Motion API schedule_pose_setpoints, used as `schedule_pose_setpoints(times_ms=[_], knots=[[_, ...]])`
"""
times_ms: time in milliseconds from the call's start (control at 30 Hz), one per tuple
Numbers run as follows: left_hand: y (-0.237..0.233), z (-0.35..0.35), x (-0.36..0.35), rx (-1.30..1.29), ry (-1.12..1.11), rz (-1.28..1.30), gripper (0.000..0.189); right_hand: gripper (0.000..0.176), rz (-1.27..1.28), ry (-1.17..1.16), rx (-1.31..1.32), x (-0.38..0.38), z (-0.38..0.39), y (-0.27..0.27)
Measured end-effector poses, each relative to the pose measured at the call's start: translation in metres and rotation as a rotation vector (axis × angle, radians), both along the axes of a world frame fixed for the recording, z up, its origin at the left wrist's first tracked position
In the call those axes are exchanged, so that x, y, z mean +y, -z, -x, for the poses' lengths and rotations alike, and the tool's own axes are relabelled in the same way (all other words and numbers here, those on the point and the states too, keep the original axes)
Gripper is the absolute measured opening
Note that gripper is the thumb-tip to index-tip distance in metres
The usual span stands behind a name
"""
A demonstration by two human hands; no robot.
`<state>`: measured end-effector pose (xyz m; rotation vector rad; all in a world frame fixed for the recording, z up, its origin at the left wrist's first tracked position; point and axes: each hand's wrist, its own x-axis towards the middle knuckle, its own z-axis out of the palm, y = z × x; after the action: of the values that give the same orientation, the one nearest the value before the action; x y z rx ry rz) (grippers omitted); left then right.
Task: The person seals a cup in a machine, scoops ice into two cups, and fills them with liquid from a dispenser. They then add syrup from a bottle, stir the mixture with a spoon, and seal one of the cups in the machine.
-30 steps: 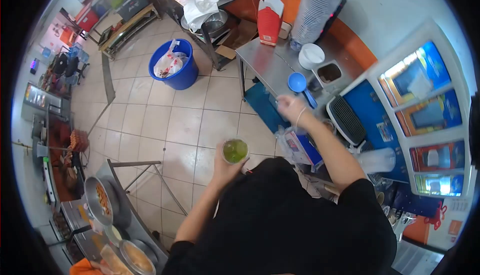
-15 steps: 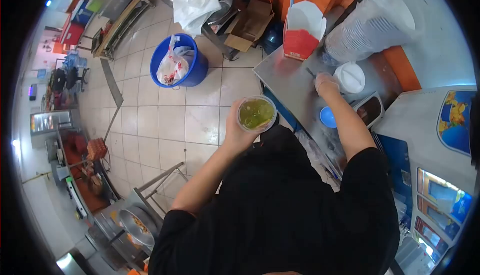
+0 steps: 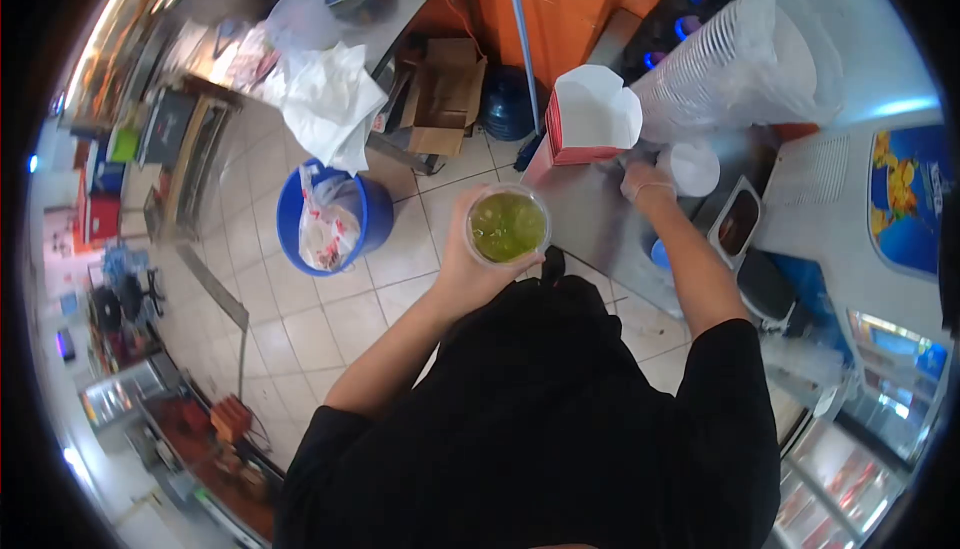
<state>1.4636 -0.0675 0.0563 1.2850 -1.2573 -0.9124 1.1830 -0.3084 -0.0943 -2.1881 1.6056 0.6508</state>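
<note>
A clear cup of green liquid (image 3: 508, 227) is in my left hand (image 3: 472, 261), whose fingers wrap round it in front of my body. My right hand (image 3: 642, 183), in a thin clear glove, is low over the metal counter (image 3: 590, 211), between the red and white carton (image 3: 592, 119) and a white round tub (image 3: 692, 168). Its fingers are drawn together and blurred, and whatever they hold is too small to make out. A blue round item (image 3: 660, 253) lies partly hidden beside my right forearm.
Stacked clear cups in plastic (image 3: 735, 64) lean behind the tub. A metal container with dark contents (image 3: 738, 223) sits at the counter's right. On the tiled floor are a blue bin (image 3: 372, 217), a cardboard box (image 3: 445, 89) and a blue water jug (image 3: 508, 104).
The view has turned, shifting the bin left and down and the carton lower. My right hand now shows close beside the carton; the dark thin item seen at its fingers is no longer distinct.
</note>
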Motion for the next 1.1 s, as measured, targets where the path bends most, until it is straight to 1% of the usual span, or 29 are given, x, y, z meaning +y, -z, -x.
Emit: schedule_pose_setpoints(times_ms=[33, 67, 100, 133, 167, 200, 233, 300, 367, 400, 433, 467, 500, 533, 567, 600, 633, 667, 700, 767, 800, 867, 900, 967, 1000, 1033, 1100], knots=[[-0.006, -0.009, -0.006, -0.011, 0.027, 0.079, 0.093, 0.038, -0.006, 0.039, 0.001, 0.011, -0.003, -0.018], [-0.01, -0.021, -0.012, -0.006, 0.062, 0.082, 0.093, 0.037, 0.095, 0.047, -0.047, 0.021, -0.01, -0.045], [-0.015, -0.034, -0.018, 0.01, 0.137, 0.073, 0.095, 0.035, 0.203, 0.05, -0.09, 0.028, -0.013, -0.068], [-0.017, -0.044, -0.022, 0.027, 0.208, 0.067, 0.097, 0.035, 0.217, 0.074, -0.079, 0.034, -0.011, -0.083], [-0.016, -0.049, -0.026, 0.149, 0.239, 0.009, 0.1, 0.034, 0.267, 0.129, -0.131, 0.042, -0.009, -0.096], [-0.018, -0.055, -0.03, 0.156, 0.26, 0.022, 0.1, 0.033, 0.317, 0.179, -0.185, 0.05, -0.008, -0.11], [-0.021, -0.061, -0.035, 0.14, 0.299, 0.012, 0.1, 0.033, 0.329, 0.198, -0.177, 0.061, -0.002, -0.123], [-0.028, -0.072, -0.048, 0.121, 0.362, 0.011, 0.101, 0.023, 0.616, 0.199, -0.206, 0.089, 0.021, -0.151], [-0.035, -0.08, -0.061, 0.096, 0.477, -0.03, 0.1, 0.009, 1.261, -0.101, -0.025, 0.127, 0.047, -0.191], [-0.041, -0.082, -0.068, 0.095, 0.505, -0.031, 0.1, 0.005, 1.31, -0.037, -0.23, 0.142, 0.051, -0.232], [-0.049, -0.084, -0.075, 0.138, 0.567, -0.058, 0.1, 0.005, 1.143, 0.297, -0.562, 0.165, 0.046, -0.273], [-0.057, -0.084, -0.081, 0.18, 0.632, -0.089, 0.1, 0.006, 1.035, 0.646, -0.894, 0.189, 0.042, -0.315], [-0.067, -0.082, -0.086, 0.177, 0.677, -0.068, 0.1, 0.013, 0.996, 0.578, -1.419, 0.201, 0.04, -0.34], [-0.072, -0.079, -0.088, 0.174, 0.723, -0.072, 0.1, 0.025, 0.89, 0.453, -1.934, 0.212, 0.038, -0.366], [-0.077, -0.075, -0.091, 0.178, 0.752, -0.066, 0.1, 0.024, 0.864, 0.304, -2.066, 0.22, 0.028, -0.387], [-0.082, -0.071, -0.094, 0.185, 0.779, -0.057, 0.1, 0.024, 0.932, 0.228, -1.96, 0.222, 0.012, -0.4], [-0.089, -0.067, -0.096, 0.112, 0.818, -0.027, 0.101, 0.025, 1.037, 0.196, -1.75, 0.222, -0.006, -0.411], [-0.092, -0.06, -0.095, 0.113, 0.851, -0.023, 0.101, 0.027, 1.126, 0.179, -1.453, 0.217, -0.023, -0.415], [-0.096, -0.053, -0.092, 0.194, 0.878, -0.062, 0.102, 0.029, 1.134, 0.095, -1.221, 0.21, -0.036, -0.416], [-0.099, -0.042, -0.086, 0.327, 0.922, -0.139, 0.101, 0.019, 1.12, -0.263, -0.783, 0.187, -0.056, -0.403], [-0.103, -0.036, -0.081, 0.325, 0.933, -0.129, 0.101, 0.018, 1.114, -0.453, -0.61, 0.176, -0.066, -0.397], [-0.113, -0.025, -0.073, 0.233, 0.952, -0.113, 0.098, 0.025, 1.251, -0.647, -0.618, 0.182, -0.064, -0.39], [-0.113, -0.02, -0.07, 0.234, 0.951, -0.098, 0.098, 0.023, 1.105, -0.549, -0.813, 0.187, -0.059, -0.393], [-0.11, -0.009, -0.063, 0.203, 0.977, -0.087, 0.096, 0.02, 0.784, -0.212, -1.184, 0.202, -0.05, -0.403], [-0.111, -0.003, -0.058, 0.207, 0.967, -0.079, 0.096, 0.02, 0.781, -0.225, -1.182, 0.204, -0.044, -0.4], [-0.11, 0.004, -0.051, 0.236, 0.966, -0.083, 0.094, 0.018, 0.963, -0.467, -0.838, 0.204, -0.04, -0.395], [-0.108, 0.02, -0.036, 0.265, 0.972, -0.091, 0.093, 0.017, 0.784, -0.269, -0.799, 0.22, -0.031, -0.389]])
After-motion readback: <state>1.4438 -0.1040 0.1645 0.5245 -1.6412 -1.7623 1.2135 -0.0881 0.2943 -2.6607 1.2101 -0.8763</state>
